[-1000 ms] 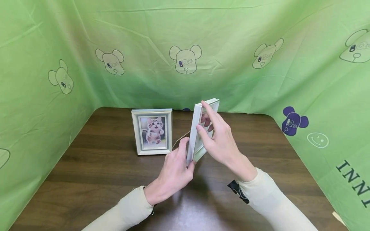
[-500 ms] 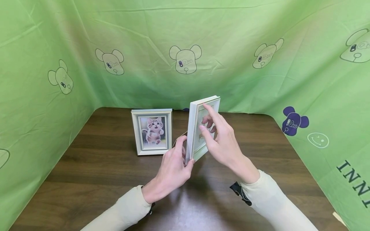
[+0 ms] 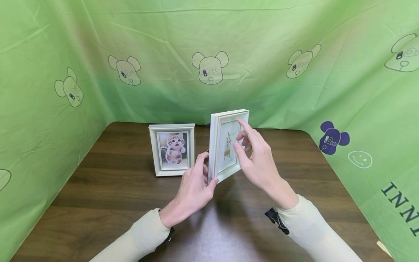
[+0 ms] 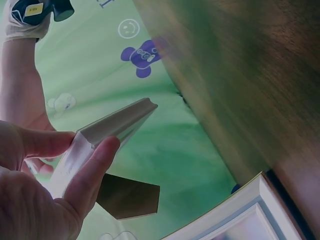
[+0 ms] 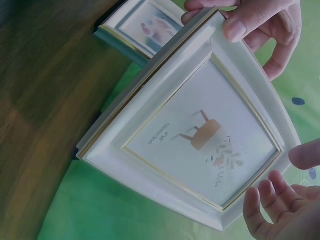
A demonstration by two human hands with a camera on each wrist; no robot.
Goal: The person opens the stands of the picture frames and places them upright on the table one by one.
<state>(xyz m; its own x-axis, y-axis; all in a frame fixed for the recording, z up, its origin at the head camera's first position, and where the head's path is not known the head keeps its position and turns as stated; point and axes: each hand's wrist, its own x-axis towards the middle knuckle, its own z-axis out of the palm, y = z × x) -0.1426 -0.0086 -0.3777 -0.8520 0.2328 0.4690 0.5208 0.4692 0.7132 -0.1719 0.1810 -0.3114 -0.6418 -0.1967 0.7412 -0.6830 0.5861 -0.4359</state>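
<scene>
My left hand (image 3: pixel 193 185) pinches the lower left edge of a white picture frame (image 3: pixel 214 145), thumb at the front and fingers behind. This frame shows a print of a plant in a brown-legged pot and is held raised and tilted over the table. Its brown back stand (image 4: pixel 131 197) juts out behind in the left wrist view. My right hand (image 3: pixel 262 160) is at the frame's right side, fingers loosely bent and fingertips right by its face and edge. A second white picture frame (image 3: pixel 154 149) with a kitten photo stands upright on the table to the left.
The brown wooden table (image 3: pixel 108 196) runs back to a green cloth backdrop (image 3: pixel 157 98) printed with bear heads. The cloth closes in the left, back and right sides. A small pale object (image 3: pixel 383 248) lies at the table's right edge.
The held frame has turned so its printed face shows more toward me, shifting slightly left. My right hand has moved a little right along its face; the kitten frame has stayed put.
</scene>
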